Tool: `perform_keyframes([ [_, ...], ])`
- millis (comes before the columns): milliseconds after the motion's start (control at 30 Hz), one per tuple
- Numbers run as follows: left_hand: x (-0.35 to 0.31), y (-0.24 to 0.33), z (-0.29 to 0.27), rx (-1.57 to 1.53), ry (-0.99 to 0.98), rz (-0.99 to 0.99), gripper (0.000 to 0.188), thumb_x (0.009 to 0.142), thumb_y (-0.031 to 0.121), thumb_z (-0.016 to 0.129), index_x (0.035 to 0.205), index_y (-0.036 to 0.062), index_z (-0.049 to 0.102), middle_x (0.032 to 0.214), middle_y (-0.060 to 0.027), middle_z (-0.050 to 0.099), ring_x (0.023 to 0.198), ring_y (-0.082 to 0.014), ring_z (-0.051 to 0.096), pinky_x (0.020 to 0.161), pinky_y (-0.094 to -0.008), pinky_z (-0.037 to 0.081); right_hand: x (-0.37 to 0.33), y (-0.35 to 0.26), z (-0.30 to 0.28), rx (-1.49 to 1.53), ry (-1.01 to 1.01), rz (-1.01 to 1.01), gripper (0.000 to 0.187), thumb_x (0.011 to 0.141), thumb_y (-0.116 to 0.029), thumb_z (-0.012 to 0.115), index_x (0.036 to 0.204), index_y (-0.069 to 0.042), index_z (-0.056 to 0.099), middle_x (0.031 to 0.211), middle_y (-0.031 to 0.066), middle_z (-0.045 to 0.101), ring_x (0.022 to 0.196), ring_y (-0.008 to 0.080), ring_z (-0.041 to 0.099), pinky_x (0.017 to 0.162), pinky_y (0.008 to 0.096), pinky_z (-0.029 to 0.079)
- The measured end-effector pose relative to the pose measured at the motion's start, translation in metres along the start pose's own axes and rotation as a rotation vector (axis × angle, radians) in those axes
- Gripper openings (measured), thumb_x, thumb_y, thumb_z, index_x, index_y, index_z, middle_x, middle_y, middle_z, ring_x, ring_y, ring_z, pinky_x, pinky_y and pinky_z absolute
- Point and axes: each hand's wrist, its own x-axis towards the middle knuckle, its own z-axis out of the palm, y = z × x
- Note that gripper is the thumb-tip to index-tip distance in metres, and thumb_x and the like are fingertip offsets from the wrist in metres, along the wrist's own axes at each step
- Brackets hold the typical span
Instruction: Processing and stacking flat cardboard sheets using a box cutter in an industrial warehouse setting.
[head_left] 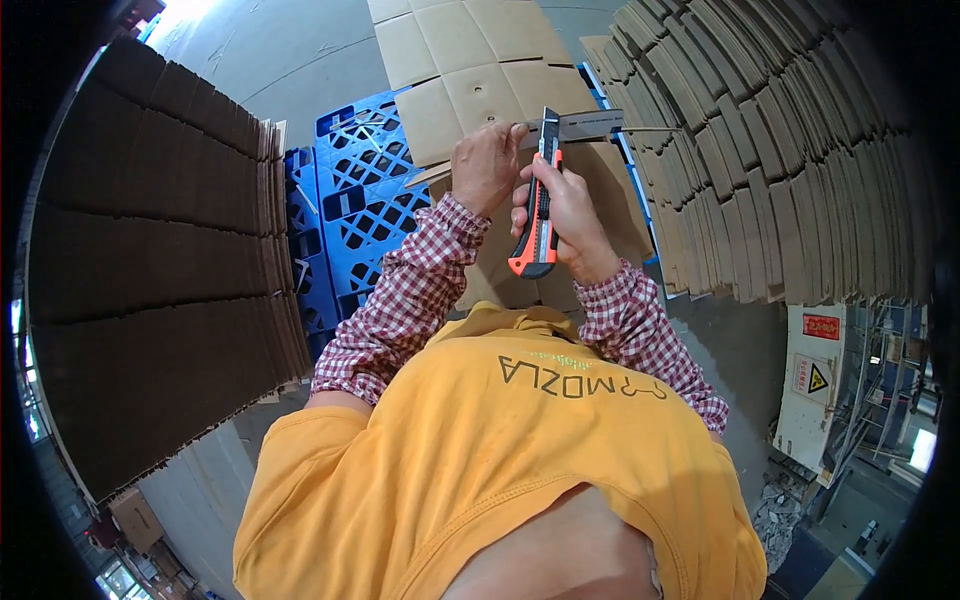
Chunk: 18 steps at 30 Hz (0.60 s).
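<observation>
My right hand (570, 205) is wrapped round an orange and black utility knife (541, 222). The knife points away from me, with its metal end (549, 130) at the top. Beside it, my left hand (487, 165) is closed with thumb and fingers pinched at the near-left end of a flat grey strip (592, 125) with small print on it. The strip passes behind the knife and sticks out to the right. Both hands are above a stack of flat brown cardboard (440, 115), whose upper sheet has creases and slits.
A blue plastic pallet (370, 180) lies under and left of the cardboard. Tall stacks of flat cardboard stand at the left (160, 210) and right (750, 150). A white cabinet (810, 390) with warning labels is at the lower right, beside metal racking (880, 380).
</observation>
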Motion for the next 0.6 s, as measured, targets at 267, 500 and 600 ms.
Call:
perform_keyframes([
  [267,-0.003,0.003,-0.003,-0.029,-0.006,0.028,0.026,0.087,0.024,0.051,0.077,0.0028,0.062,0.070,-0.0184,0.058,0.067,-0.0349,0.059,0.060,-0.0431,0.046,-0.006,0.003,0.002,0.045,0.011,0.024,0.026,0.092,-0.029,0.045,0.092,-0.003,0.046,0.065,0.0076,0.054,0.047,0.0170,0.056,0.041,0.0327,0.050],
  [500,-0.003,0.001,0.001,-0.044,0.017,0.046,0.029,0.087,0.024,0.051,0.073,0.0010,0.059,0.070,-0.0190,0.058,0.066,-0.0360,0.058,0.060,-0.0441,0.045,-0.004,0.006,0.001,0.042,0.019,0.006,0.026,0.091,-0.030,0.047,0.092,-0.004,0.047,0.066,0.0068,0.054,0.048,0.0165,0.056,0.042,0.0324,0.050],
  [600,-0.005,0.000,0.001,-0.048,0.034,0.051,0.028,0.087,0.024,0.051,0.073,0.0007,0.059,0.070,-0.0194,0.057,0.066,-0.0364,0.058,0.059,-0.0441,0.045,-0.011,0.006,0.003,0.078,-0.007,0.067,0.026,0.091,-0.030,0.047,0.092,-0.004,0.047,0.066,0.0068,0.054,0.048,0.0167,0.056,0.042,0.0324,0.050],
])
